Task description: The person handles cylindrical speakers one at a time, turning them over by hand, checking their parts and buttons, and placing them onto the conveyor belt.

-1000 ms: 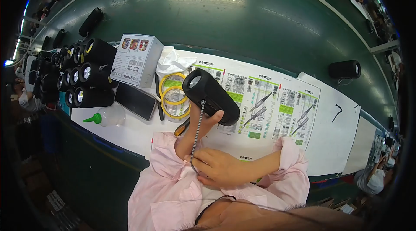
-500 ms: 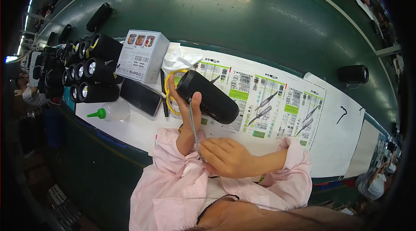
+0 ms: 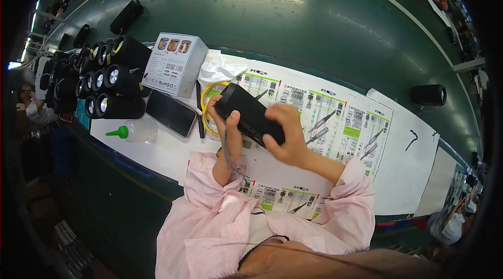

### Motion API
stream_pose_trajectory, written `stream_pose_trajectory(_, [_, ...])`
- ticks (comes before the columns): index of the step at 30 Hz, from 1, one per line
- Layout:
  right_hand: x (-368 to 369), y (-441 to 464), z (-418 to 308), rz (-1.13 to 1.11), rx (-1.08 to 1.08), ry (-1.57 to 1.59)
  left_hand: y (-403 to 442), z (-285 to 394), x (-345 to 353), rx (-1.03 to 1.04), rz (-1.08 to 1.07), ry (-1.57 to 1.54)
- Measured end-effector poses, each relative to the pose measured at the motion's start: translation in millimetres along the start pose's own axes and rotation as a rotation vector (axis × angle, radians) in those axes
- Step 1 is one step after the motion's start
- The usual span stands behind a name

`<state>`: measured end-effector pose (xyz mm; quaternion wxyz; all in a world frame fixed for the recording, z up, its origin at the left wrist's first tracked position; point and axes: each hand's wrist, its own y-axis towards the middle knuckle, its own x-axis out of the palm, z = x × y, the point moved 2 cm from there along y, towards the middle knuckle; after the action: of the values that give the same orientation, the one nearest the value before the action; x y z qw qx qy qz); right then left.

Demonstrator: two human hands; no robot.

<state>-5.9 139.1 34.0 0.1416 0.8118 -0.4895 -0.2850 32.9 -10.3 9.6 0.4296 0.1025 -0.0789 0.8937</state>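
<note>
A black cylindrical speaker (image 3: 250, 114) lies tilted across the front of me, above the printed sheets. My left hand (image 3: 226, 118) grips its left end, with the thumb against the near side. From that end a grey braided strap (image 3: 226, 148) hangs loose past my left wrist. My right hand (image 3: 289, 135) is at the speaker's right end, thumb on the near side and fingers curled over the top. Its palm side is hidden from me. Behind my left hand lies a coil of yellow cable (image 3: 205, 106).
To the left are a white printed box (image 3: 174, 64), a black phone (image 3: 171, 113), a green-capped bottle (image 3: 137, 131) and several stacked speakers (image 3: 121, 77). A white cloth (image 3: 222, 67) lies behind the cable. Another speaker (image 3: 428, 95) sits at the far right. Printed sheets (image 3: 361, 122) cover the bench.
My right hand has let go of the strap and moved up and right onto the speaker's far end. The strap now dangles free. My left hand keeps its hold.
</note>
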Motion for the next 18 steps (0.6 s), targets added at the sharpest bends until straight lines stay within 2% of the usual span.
stream_pose_trajectory(2, [10,-6,26,-0.055,0.46,0.332,1,1,-2,0.001,0.014,-0.004])
stream_pose_trajectory(3, [5,0,30,-0.243,0.409,0.187,3,0,-4,0.002,0.022,-0.018])
stream_pose_trajectory(6, [0,2,24,-0.306,0.572,0.547,6,-2,-7,-0.007,0.03,-0.085])
stream_pose_trajectory(8, [3,-5,31,-0.297,0.537,0.575,2,5,-3,-0.029,0.017,-0.163])
stream_pose_trajectory(18, [8,-12,39,-0.236,0.592,0.762,-4,20,-1,0.133,-0.069,0.132])
